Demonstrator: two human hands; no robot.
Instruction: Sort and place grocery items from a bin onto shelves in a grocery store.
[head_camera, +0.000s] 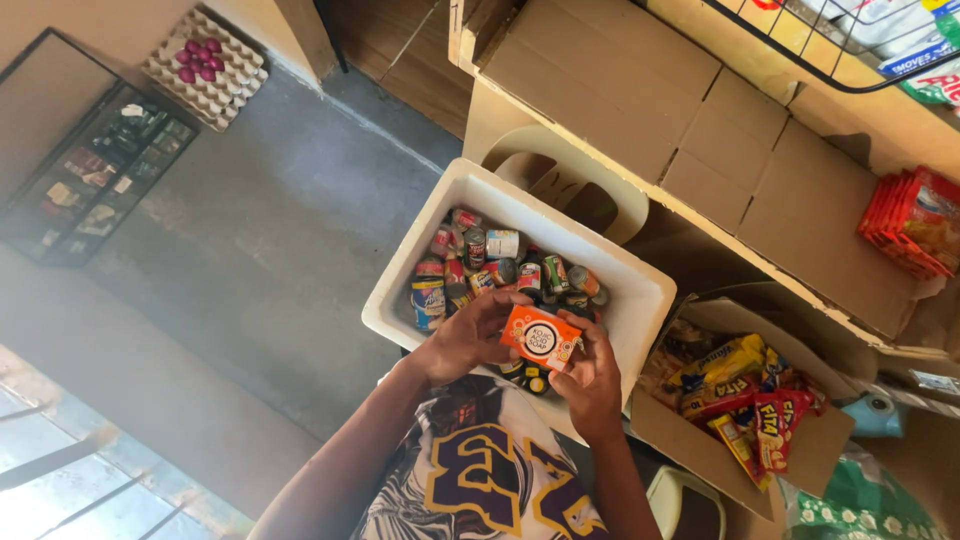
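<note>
Both my hands hold a small orange carton (540, 337) with a white round label, just above the near part of a white foam box (640, 290). My left hand (467, 335) grips its left end. My right hand (590, 375) grips its right end and underside. The foam box holds several tins and small bottles (480, 262), packed together. My arms reach out over a white shirt with purple and gold lettering.
A cardboard carton (720, 460) of red and yellow snack packs sits to the right. Closed brown cartons (650, 90) line a shelf above, with red packets (915, 222) at right. An egg tray (205, 65) and a glass display case (90, 180) stand across the grey floor.
</note>
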